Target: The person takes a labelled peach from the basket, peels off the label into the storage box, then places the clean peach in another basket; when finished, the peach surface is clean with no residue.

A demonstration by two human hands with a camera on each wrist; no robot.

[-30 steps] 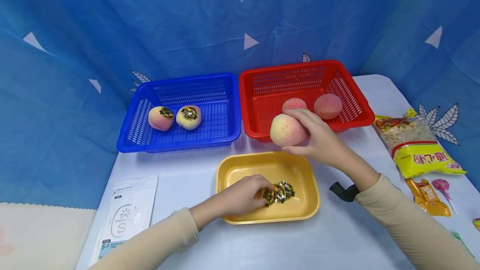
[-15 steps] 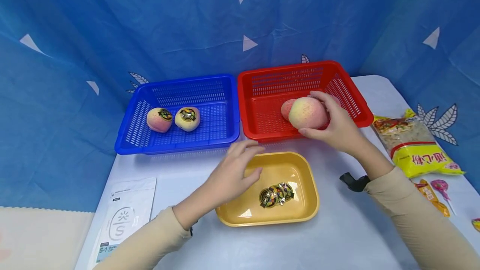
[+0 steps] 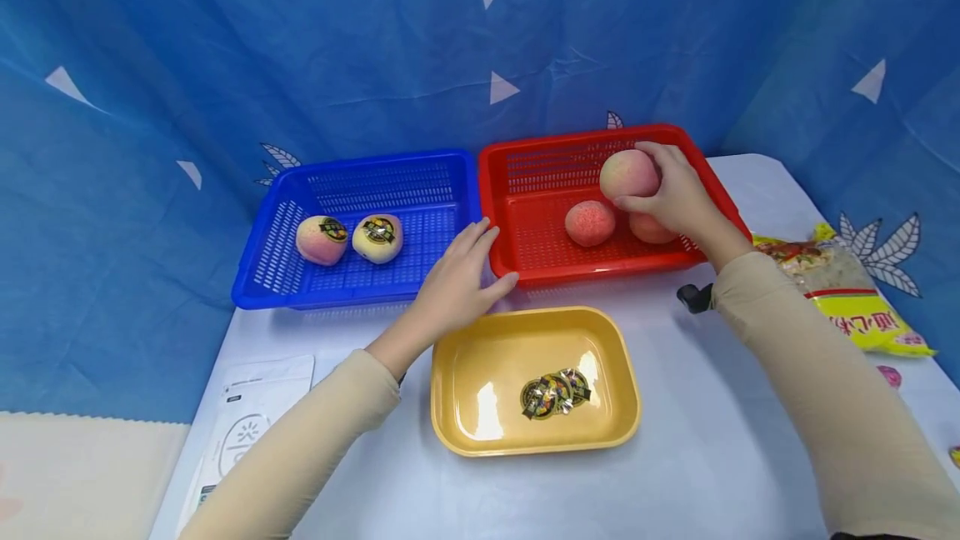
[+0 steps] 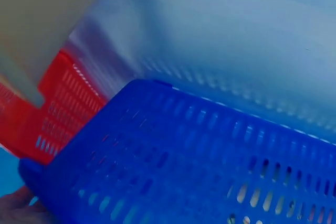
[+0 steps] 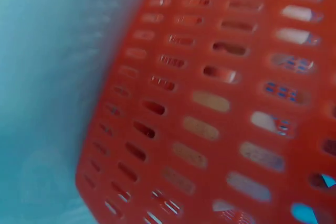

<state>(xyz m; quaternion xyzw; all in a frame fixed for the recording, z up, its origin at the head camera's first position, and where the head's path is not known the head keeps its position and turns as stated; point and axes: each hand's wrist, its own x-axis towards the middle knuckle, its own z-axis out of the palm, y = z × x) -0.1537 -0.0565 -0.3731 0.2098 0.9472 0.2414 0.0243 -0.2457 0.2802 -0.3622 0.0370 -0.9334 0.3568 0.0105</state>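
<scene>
My right hand (image 3: 678, 194) grips a peach (image 3: 627, 174), pale yellow and pink, above the right half of the red basket (image 3: 523, 223). Two more peaches lie inside, a pink-red peach (image 3: 589, 223) and another (image 3: 651, 229) partly hidden under the hand. With fingers spread, my left hand (image 3: 459, 277) hovers at the near corner where the blue basket (image 3: 431, 232) meets the red one. In the blue basket are a pink peach (image 3: 318, 247) and a pale peach (image 3: 375, 250), each bearing a round dark label. The left wrist view shows the blue basket's slotted wall (image 4: 173, 150).
A yellow tray (image 3: 480, 348) holding several round dark stickers (image 3: 555, 394) stands in front of the baskets. To the left lies a white pouch (image 3: 247, 415). A yellow food bag (image 3: 855, 307) and a pink lollipop (image 3: 890, 376) lie at the right.
My left hand has left the stickers in the tray and moved up to the baskets' junction, its fingers opening. The right hand has carried its peach up and right over the red basket.
</scene>
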